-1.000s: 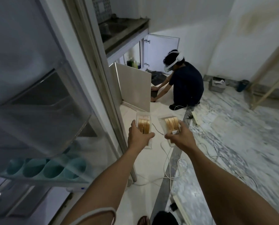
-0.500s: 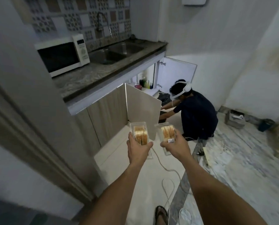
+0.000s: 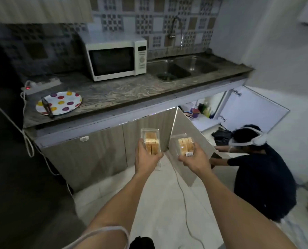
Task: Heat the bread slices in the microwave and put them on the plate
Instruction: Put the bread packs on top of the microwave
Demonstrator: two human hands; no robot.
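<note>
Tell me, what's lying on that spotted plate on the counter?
A pair of dark tongs lies across the left side of the spotted plate. The rest is bare, with no bread on it. What the tongs cover cannot be seen.

We note the marbled desk (image 3: 113, 92) carrying a closed white microwave (image 3: 116, 59); a dotted plate (image 3: 59, 102) bearing dark tongs (image 3: 47, 107); a power strip (image 3: 42, 85).

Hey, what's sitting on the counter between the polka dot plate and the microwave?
Nothing: in the head view, only bare countertop lies between the plate and the microwave.
</note>
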